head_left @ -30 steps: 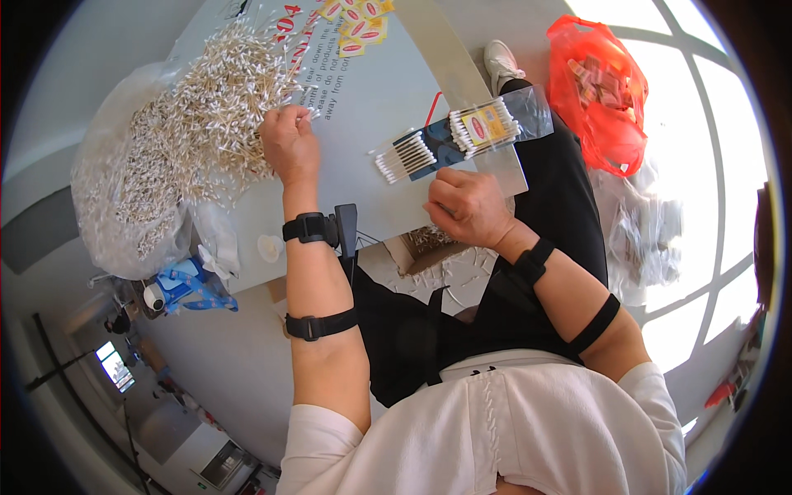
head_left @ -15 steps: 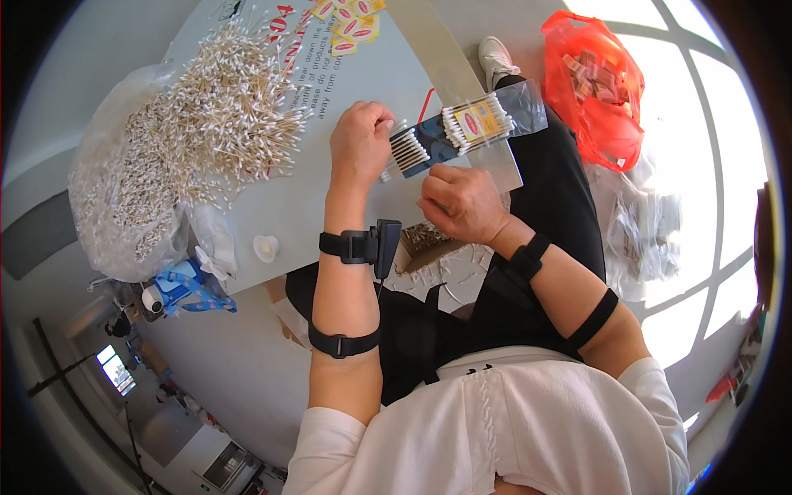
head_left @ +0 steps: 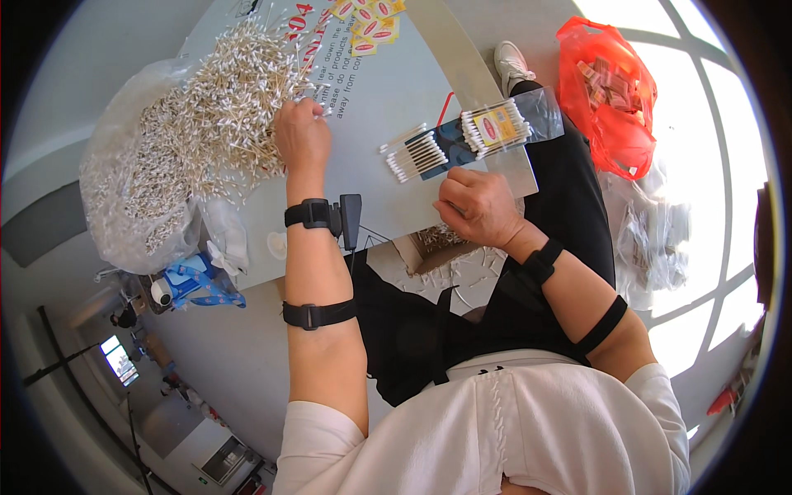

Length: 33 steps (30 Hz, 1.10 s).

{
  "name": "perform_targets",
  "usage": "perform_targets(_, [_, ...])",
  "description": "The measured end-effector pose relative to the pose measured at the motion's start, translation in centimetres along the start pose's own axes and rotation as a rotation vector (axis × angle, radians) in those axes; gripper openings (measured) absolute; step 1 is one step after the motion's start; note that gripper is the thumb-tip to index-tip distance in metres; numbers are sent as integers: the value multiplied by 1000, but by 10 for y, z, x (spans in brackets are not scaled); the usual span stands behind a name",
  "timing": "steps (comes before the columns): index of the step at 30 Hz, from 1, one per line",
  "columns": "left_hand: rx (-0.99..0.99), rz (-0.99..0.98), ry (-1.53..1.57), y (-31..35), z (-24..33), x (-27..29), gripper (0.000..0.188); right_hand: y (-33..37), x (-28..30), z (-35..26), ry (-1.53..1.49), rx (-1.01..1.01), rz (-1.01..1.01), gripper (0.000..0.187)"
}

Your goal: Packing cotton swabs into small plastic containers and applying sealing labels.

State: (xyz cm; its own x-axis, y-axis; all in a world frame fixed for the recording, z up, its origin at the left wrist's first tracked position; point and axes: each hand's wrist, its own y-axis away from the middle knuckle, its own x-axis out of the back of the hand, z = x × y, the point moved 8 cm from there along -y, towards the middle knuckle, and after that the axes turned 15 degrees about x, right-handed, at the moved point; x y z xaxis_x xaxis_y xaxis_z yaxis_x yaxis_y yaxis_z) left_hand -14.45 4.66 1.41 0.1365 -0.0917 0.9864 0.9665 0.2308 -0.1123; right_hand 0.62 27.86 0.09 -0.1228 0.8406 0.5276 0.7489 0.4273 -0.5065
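Note:
My left hand (head_left: 303,136) is at the right edge of a big heap of cotton swabs (head_left: 235,91), its fingers pinched together. Whether a swab is between them is hidden. My right hand (head_left: 478,206) is curled closed just below a dark strip (head_left: 450,140) on the table, and its fingers hide whatever they may hold. A row of loose cotton swabs (head_left: 417,155) lies side by side across the strip's left end. Toward its right end sits a flat bundle of swabs (head_left: 497,128) with a yellow label card, beside a clear plastic sleeve (head_left: 544,114).
Yellow label cards (head_left: 375,25) lie at the table's far side. A clear bag (head_left: 103,181) holds swabs at the left. An open carton (head_left: 433,247) is under the table's near edge. A red plastic bag (head_left: 606,99) with small packs stands right.
My left hand has moved left from the row of swabs to the heap, uncovering the row's left end. My right hand keeps its place below the strip. The whole view has shifted slightly.

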Motion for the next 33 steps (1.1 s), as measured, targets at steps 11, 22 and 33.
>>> perform_targets(11, [-311,-71,213,17,66,-8,6,1,0,1,19,-6,7,17])
perform_targets(22, [51,-480,479,6,67,-31,6,2,0,1,17,-4,9,18])
perform_targets(33, [-191,-292,292,40,31,2,22,2,-1,2,12,-7,0,17])
